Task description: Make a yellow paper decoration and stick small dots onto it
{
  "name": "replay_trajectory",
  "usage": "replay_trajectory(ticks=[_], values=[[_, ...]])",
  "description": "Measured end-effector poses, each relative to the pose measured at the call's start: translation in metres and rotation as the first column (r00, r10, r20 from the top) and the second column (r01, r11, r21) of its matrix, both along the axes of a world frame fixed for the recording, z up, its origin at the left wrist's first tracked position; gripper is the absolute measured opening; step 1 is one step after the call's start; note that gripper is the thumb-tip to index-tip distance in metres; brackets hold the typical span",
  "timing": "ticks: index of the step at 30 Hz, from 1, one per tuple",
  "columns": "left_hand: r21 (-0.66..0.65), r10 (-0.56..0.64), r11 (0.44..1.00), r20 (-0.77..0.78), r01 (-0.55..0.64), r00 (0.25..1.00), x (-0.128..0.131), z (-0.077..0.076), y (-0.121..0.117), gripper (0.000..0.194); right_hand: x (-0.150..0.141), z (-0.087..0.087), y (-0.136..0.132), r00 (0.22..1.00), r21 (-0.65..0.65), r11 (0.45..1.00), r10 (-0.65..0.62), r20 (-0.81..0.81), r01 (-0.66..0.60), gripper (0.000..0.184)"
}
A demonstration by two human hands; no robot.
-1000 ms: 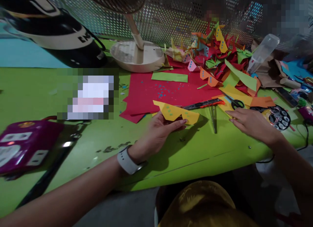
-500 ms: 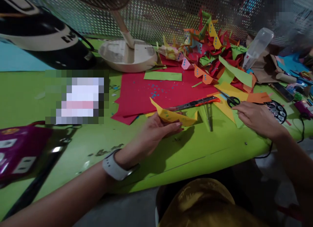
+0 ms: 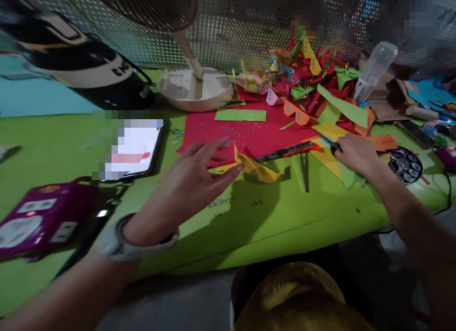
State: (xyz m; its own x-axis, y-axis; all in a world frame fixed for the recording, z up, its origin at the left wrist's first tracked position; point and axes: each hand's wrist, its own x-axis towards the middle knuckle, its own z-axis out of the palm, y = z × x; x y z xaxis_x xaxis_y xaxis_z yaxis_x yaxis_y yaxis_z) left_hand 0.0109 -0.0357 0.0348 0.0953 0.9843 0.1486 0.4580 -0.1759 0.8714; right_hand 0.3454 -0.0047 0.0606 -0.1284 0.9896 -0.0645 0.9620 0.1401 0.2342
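My left hand (image 3: 199, 179) is open, its fingers spread above the table just left of a folded yellow paper strip (image 3: 263, 171). The strip rests on the green tabletop, and my thumb tip is close to its left end; I cannot tell if they touch. My right hand (image 3: 359, 153) is closed over the handles of the scissors (image 3: 331, 143), which lie on yellow paper (image 3: 327, 160). Between my hands are a utility knife (image 3: 285, 151) with orange on its end and a pair of metal tweezers (image 3: 304, 172).
Behind is red paper (image 3: 203, 131) with blue dots and a green strip (image 3: 240, 115). A pile of cut colored paper (image 3: 320, 79) stands at the back, near a clear bottle (image 3: 377, 67). A fan base (image 3: 213, 91), phone (image 3: 146, 148) and purple power socket box (image 3: 46, 217) occupy the left.
My left hand has let go of the yellow strip and moved left, fingers opening; the strip now lies on the table. My right hand has closed over the scissors' handles.
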Motion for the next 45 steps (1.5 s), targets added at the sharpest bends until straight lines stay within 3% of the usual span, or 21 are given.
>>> replay_trajectory(ticks=[1,3,4,7,10,12,13,16,20,23,26,28,31,33,35,38,41,45], values=[[0.099,0.03,0.995,-0.186,-0.012,0.982,-0.003,0.006,0.0,0.043,-0.001,0.001,0.004,1.0,0.006,1.0,0.001,-0.003,-0.001,0.029],[0.186,0.012,0.981,-0.363,0.06,0.932,-0.003,0.017,0.004,0.038,0.0,0.004,0.008,1.0,0.004,1.0,0.015,-0.017,-0.015,0.027],[0.22,0.007,0.972,-0.377,0.082,0.926,-0.001,0.021,0.01,0.036,0.001,0.005,0.01,1.0,-0.003,1.0,0.017,-0.023,-0.017,0.025],[0.143,-0.092,0.976,-0.406,0.163,0.909,0.017,0.026,0.044,0.03,0.007,0.006,0.017,0.999,-0.041,0.999,0.004,-0.044,-0.006,0.021],[0.055,-0.158,0.969,-0.615,0.243,0.773,0.048,0.019,0.087,0.027,0.012,0.003,0.026,0.998,-0.079,0.997,-0.026,-0.064,0.021,0.022],[0.052,-0.174,0.958,-0.672,0.281,0.719,0.07,0.012,0.109,0.028,0.014,0.001,0.031,0.996,-0.119,0.991,-0.064,-0.06,0.057,0.022],[0.07,-0.151,0.944,-0.776,0.322,0.612,0.079,0.008,0.116,0.032,0.014,0.001,0.033,0.995,-0.147,0.986,-0.084,-0.054,0.075,0.023],[0.06,-0.152,0.924,-0.848,0.377,0.508,0.099,-0.003,0.123,0.028,0.014,0.002,0.035,0.989,-0.232,0.966,-0.134,-0.058,0.117,0.026],[0.039,-0.173,0.899,-0.884,0.437,0.435,0.106,-0.011,0.12,0.032,0.017,0.007,0.028,0.954,-0.29,0.938,-0.246,-0.174,0.189,0.019],[0.048,-0.174,0.883,-0.89,0.466,0.422,0.105,-0.014,0.121,0.033,0.025,0.009,0.02,0.848,-0.247,0.937,-0.331,-0.413,0.246,0.011],[0.075,-0.164,0.879,-0.88,0.471,0.446,0.1,-0.012,0.124,0.03,0.028,0.008,0.012,0.703,-0.211,0.943,-0.331,-0.63,0.256,0.014],[0.104,-0.143,0.886,-0.866,0.452,0.48,0.093,-0.008,0.125,0.029,0.022,0.007,0.01,0.524,-0.228,0.949,-0.311,-0.793,0.218,0.018],[0.16,-0.1,0.898,-0.832,0.409,0.545,0.08,-0.001,0.124,0.03,0.005,0.005,0.016,0.136,-0.226,0.965,-0.244,-0.96,0.135,0.022],[0.196,-0.076,0.899,-0.811,0.392,0.58,0.071,0.002,0.122,0.029,-0.008,0.003,0.026,0.003,-0.166,0.98,-0.167,-0.986,0.112,0.027],[0.2,-0.075,0.889,-0.823,0.412,0.563,0.066,0.002,0.121,0.029,-0.02,0.001,0.038,-0.062,-0.106,0.989,-0.1,-0.993,0.099,0.031],[0.145,-0.118,0.863,-0.873,0.485,0.472,0.068,-0.005,0.123,0.027,-0.032,-0.006,0.054,-0.109,-0.086,0.995,-0.08,-0.991,0.046,0.033],[0.093,-0.151,0.84,-0.905,0.534,0.397,0.079,-0.013,0.129,0.029,-0.041,-0.018,0.062,-0.128,-0.065,0.998,-0.065,-0.99,-0.004,0.037],[0.083,-0.151,0.818,-0.924,0.569,0.351,0.094,-0.02,0.136,0.033,-0.049,-0.032,0.063,-0.131,-0.031,0.999,-0.034,-0.991,-0.02,0.039]])
